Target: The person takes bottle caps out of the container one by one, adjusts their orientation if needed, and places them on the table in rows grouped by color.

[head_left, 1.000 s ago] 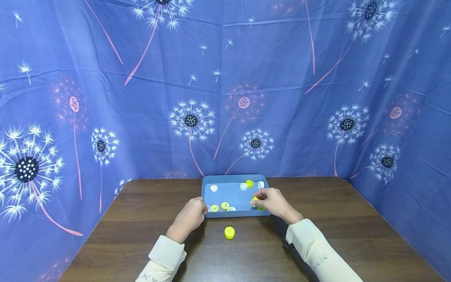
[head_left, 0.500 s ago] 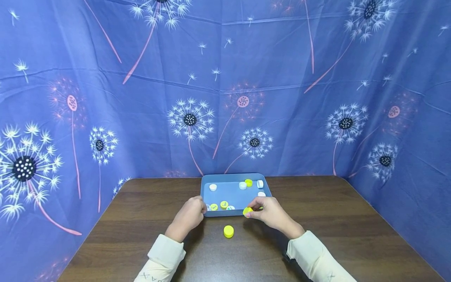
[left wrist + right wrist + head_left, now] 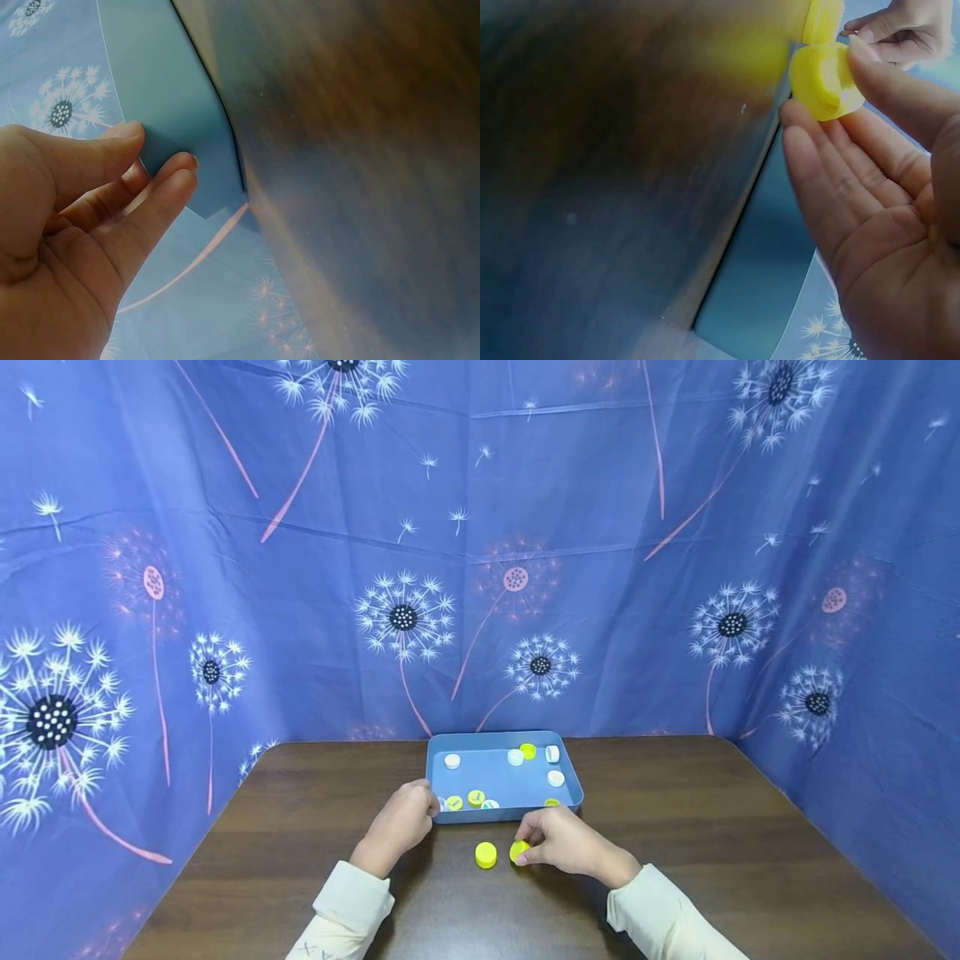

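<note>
Just on the near side of the tray (image 3: 480, 816), right hand (image 3: 566, 845): thumb and fingertips pinch a yellow cap by its edge.
Held yellow cap (image 3: 519, 852): low over the tabletop (image 3: 300, 793), just in front of the tray; I cannot tell whether its underside touches the wood.
Left hand (image 3: 401, 822): thumb and fingers grip the tray's wall at its near left corner, well apart from the right hand.
Lone yellow cap (image 3: 485, 856): flat on the tabletop, to the left of the held one and near it, with a small gap between.
Step in hand: seemingly setting the pinched cap down beside the lone one, while the left hand appears to steady the tray.
Next move: calls for levelling the cap, lowering it fully, then parting thumb and fingers without nudging its neighbour.
Inside the tray: white caps (image 3: 452, 761) and yellow caps (image 3: 476, 797) lie scattered, some along the near wall; one white cap (image 3: 552, 753) at the back right seems to stand on edge.
Cream sleeves (image 3: 352, 902): cuffs over both wrists.
Blue cloth (image 3: 480, 527): hangs behind and at both sides, printed with dandelions.
</note>
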Motion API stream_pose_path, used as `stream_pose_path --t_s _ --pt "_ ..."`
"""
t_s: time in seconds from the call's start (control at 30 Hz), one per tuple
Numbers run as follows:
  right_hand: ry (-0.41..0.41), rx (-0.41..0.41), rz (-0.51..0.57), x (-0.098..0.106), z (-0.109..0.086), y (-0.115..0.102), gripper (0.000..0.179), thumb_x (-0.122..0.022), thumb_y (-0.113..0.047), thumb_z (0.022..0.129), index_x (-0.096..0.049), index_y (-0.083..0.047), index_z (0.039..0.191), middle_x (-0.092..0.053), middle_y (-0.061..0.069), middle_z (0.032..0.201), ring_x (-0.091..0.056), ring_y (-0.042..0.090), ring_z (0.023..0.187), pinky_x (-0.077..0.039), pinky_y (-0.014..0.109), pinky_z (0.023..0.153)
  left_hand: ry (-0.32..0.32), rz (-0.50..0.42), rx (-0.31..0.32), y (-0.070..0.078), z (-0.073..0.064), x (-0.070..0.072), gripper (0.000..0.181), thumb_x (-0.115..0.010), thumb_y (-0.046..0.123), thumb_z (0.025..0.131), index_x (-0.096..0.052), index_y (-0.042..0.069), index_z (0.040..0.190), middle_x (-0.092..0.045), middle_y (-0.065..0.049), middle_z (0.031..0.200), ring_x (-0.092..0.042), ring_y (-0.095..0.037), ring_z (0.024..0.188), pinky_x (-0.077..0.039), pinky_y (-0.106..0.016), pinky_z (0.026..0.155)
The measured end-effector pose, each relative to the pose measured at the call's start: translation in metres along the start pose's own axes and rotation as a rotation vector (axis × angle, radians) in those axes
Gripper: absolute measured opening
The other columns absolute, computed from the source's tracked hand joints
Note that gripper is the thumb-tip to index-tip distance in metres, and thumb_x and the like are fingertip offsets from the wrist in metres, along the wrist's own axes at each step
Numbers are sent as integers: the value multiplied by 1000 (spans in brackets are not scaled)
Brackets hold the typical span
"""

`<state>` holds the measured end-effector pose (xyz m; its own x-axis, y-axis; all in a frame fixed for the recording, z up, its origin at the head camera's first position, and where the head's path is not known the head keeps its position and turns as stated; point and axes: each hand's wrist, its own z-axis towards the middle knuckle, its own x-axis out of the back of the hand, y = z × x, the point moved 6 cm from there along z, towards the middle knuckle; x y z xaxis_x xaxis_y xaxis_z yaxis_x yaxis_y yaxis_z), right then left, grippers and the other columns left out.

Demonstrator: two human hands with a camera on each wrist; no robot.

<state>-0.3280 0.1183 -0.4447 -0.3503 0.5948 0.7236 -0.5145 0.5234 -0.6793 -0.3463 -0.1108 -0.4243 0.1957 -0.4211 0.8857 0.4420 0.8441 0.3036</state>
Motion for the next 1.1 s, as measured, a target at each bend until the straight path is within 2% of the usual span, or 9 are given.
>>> stream_pose_path --t_s 0.3,0.53,0.73,1.1 --pt "-9 23 -61 2 -4 -1 17 -83 -4 76 -72 -9 89 -69 -8 78 -60 1 72 -51 22 66 3 -3 -19 1 2 -2 31 -58 -19 77 -63 8 62 -42 3 71 -38 -11 65 -35 -24 56" --pt "-26 85 -116 -2 -4 -5 23 -85 -1 72 -71 -8 89 -67 -7 79 -61 2 73 -52 21 67 0 -12 -13 0 1 -2 32 -57 -19 76 -61 9 60 -42 4 70 -39 -11 65 -34 -24 55" --pt "-27 78 -132 -3 -3 -6 24 -85 -2 72 -71 -9 89 -66 -9 79 -62 5 74 -51 21 67 5 -5 -19 0 0 -1 26 -59 -18 76 -70 5 68 -49 5 73 -44 -10 68 -41 -24 59" --pt "-25 53 -132 -4 -1 -3 23 -85 -3 73 -71 -10 90 -66 -10 78 -62 5 74 -51 21 67 -6 0 -3 1 0 0 24 -61 -17 77 -71 4 71 -51 4 74 -47 -10 69 -45 -25 61"
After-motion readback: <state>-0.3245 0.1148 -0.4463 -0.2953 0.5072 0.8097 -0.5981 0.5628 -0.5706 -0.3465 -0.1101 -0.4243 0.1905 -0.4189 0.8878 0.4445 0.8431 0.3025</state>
